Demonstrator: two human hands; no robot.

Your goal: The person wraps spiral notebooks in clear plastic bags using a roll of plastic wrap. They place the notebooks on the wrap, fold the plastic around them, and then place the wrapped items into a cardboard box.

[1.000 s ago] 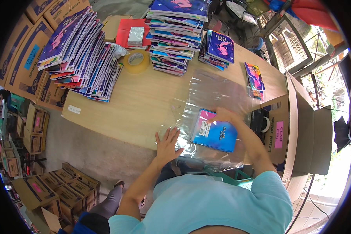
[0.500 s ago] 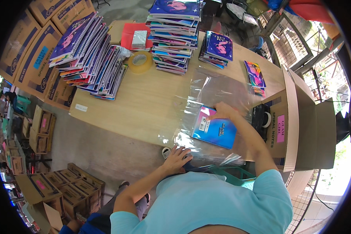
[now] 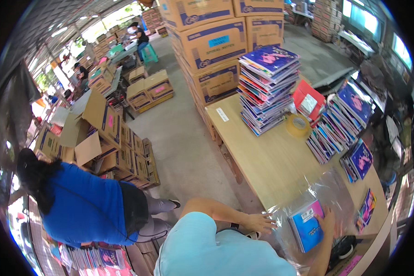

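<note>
A small stack of spiral notebooks, the top one with a blue and pink cover and a white label, lies on a clear plastic sheet or bag at the table's near right. My right hand grips the stack's right edge, its thumb side against the cover. Just left of the stack, my left hand is open, fingers spread, at the plastic's edge by the table's side. It holds nothing.
Tall notebook stacks, a tape roll and a red item sit on the wooden table. Behind are stacked cartons. An open carton is at right. A person in blue bends at left.
The view has swung left, bringing the person in blue and more cartons into sight. My right hand has stayed at the notebooks' edge; my left hand remains by the plastic, fingers apart.
</note>
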